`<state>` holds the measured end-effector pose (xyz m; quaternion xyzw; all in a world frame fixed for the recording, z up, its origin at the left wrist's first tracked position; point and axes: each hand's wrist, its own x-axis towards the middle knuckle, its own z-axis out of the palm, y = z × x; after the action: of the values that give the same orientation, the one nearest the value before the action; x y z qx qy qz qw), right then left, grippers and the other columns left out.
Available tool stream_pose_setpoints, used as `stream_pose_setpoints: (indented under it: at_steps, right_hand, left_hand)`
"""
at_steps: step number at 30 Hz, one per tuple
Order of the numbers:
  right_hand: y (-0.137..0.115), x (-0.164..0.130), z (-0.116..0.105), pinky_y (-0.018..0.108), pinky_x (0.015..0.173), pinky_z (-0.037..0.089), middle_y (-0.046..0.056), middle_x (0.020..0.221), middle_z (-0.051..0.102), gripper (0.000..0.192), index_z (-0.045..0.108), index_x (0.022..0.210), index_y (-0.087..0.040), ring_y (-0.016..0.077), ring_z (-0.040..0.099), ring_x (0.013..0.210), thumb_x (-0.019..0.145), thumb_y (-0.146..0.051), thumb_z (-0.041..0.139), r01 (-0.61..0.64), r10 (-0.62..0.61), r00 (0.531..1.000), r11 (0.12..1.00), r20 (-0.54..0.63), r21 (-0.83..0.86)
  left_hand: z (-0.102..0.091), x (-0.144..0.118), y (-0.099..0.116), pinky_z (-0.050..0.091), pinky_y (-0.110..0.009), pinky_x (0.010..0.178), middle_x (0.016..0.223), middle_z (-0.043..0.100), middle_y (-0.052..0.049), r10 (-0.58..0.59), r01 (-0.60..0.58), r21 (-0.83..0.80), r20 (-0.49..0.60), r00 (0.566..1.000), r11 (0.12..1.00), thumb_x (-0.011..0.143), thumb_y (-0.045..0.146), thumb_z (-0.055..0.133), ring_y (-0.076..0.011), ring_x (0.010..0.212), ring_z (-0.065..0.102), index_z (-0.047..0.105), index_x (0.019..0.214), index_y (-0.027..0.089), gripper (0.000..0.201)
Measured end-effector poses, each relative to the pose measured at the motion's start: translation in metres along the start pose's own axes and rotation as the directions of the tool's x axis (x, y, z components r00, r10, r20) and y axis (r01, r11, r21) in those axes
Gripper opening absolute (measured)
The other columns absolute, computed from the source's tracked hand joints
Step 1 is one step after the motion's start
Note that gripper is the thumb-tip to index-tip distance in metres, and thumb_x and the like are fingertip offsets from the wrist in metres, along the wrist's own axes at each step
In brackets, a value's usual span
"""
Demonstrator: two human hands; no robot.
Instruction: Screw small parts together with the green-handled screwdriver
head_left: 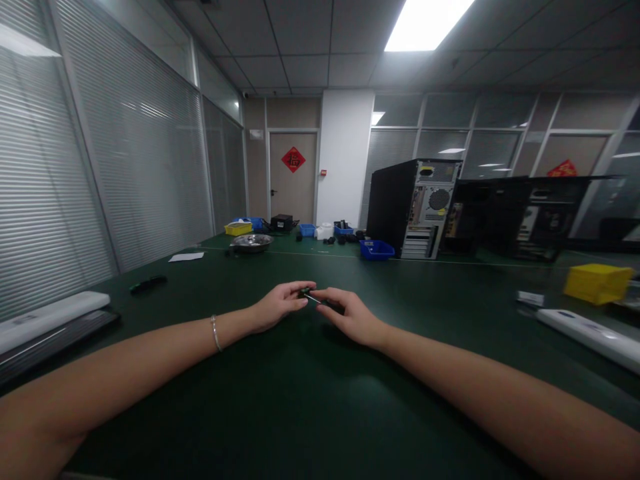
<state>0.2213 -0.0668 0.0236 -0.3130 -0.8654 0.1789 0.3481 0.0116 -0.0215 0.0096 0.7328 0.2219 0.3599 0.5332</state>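
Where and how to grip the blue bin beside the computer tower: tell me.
Probably pinch the blue bin by the rim at its left end, coming from the front left. Its shallow, raised walls should give thumb and fingers an edge, and the computer tower stands close against its right end, likely cramping a grip there.

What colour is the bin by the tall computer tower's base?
The bin is blue, shown in the head view.

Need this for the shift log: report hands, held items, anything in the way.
Left hand: holding small dark piece. Right hand: gripping thin metal rod, tip at that piece. Nearest blue bin beyond both hands, not between them.
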Motion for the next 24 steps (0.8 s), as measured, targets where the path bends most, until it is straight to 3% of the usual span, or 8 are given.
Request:
stream_pose_setpoints:
  at_steps: [4,8,13,17,24]
  right_hand:
    - [-0.001,0.000,0.000,0.030,0.080,0.045,0.006,0.104,0.063,0.026,0.058,0.112,-0.019,0.0180,0.058,0.091,0.088,-0.023,0.050,0.035,-0.034,0.999,0.999,0.027,-0.026]
    - [0.000,0.000,0.001,0.030,0.077,0.045,0.005,0.100,0.063,0.023,0.059,0.108,-0.019,0.0175,0.058,0.088,0.087,-0.023,0.050,0.035,-0.036,0.999,0.998,-0.015,-0.045]
    - [0.000,0.001,0.003,0.029,0.077,0.045,0.005,0.100,0.064,0.026,0.055,0.112,-0.019,0.0173,0.059,0.089,0.087,-0.022,0.050,0.006,-0.006,0.996,1.000,-0.089,-0.003]
    - [0.003,0.002,0.003,0.029,0.076,0.045,0.005,0.098,0.065,0.021,0.059,0.105,-0.019,0.0176,0.059,0.088,0.086,-0.022,0.051,-0.011,0.006,0.994,0.999,-0.107,-0.049]
    - [0.010,0.002,0.004,0.029,0.071,0.045,0.003,0.096,0.066,0.021,0.063,0.102,-0.022,0.0177,0.059,0.085,0.084,-0.022,0.052,-0.113,0.087,0.981,0.982,-0.173,-0.150]
  left_hand:
    - [0.002,0.001,0.003,0.037,-0.039,0.099,0.125,0.053,-0.011,0.050,-0.056,0.126,0.044,0.998,0.990,0.079,0.023,0.060,-0.0232,0.115,0.049,0.053,0.122,0.017,0.043]
    - [0.000,0.003,0.004,0.041,-0.037,0.093,0.114,0.059,-0.009,0.082,-0.073,0.271,-0.025,0.996,0.960,0.081,0.024,0.058,-0.0222,0.106,0.054,0.059,0.114,0.017,0.034]
    - [-0.002,0.003,0.002,0.050,-0.037,0.080,0.105,0.062,-0.009,0.069,-0.051,0.183,-0.093,0.993,0.982,0.077,0.020,0.062,-0.0201,0.090,0.061,0.058,0.111,0.014,0.034]
    - [0.000,0.001,0.007,0.049,-0.037,0.085,0.102,0.063,-0.008,0.104,-0.083,0.178,-0.110,0.988,0.981,0.074,0.019,0.065,-0.0209,0.095,0.060,0.062,0.102,0.013,0.029]
    - [-0.004,0.003,0.001,0.050,-0.038,0.086,0.106,0.064,-0.008,0.125,-0.085,0.213,-0.184,0.975,0.973,0.076,0.018,0.062,-0.0209,0.097,0.061,0.062,0.107,0.016,0.031]
